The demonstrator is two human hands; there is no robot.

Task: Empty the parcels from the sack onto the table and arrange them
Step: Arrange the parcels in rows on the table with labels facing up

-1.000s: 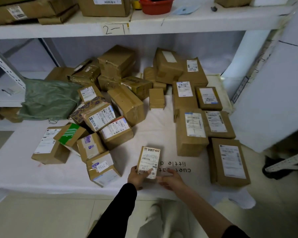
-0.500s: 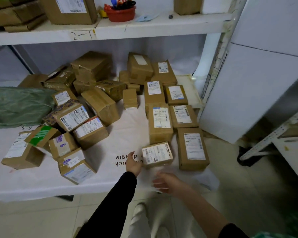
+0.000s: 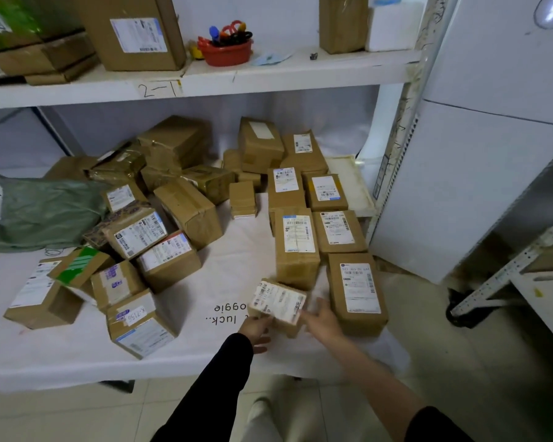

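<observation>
Far left on the table (image 3: 29,362), a green sack (image 3: 45,212) lies slumped and flat against the back, beside the parcel heap. The heap (image 3: 147,231) spreads loosely over the left half of the white cover: brown cartons at mixed angles, some leaning on one another, most with labels up. One carton (image 3: 141,323) at the front edge bears a handwritten tag.

Centre front, the left hand (image 3: 256,328), in a black sleeve, has its fingers spread and touches the near-left corner of a small parcel (image 3: 278,303). The parcel rests on the table, label up, skewed to the rows. The right hand (image 3: 321,320), forearm bare, presses on the parcel's right end, fingers open rather than closed around it. Neither hand clamps the parcel; both are in contact with it.

Right of centre, two rows (image 3: 320,224) of cartons lie flat, labels up, edges touching or nearly so, running from the front towards the back wall. The small parcel sits at the near end of the left row, just beside the front carton (image 3: 356,291) of the right row.

Above, a shelf (image 3: 268,74) marked "2-1" carries cartons and a red bowl (image 3: 227,52).
</observation>
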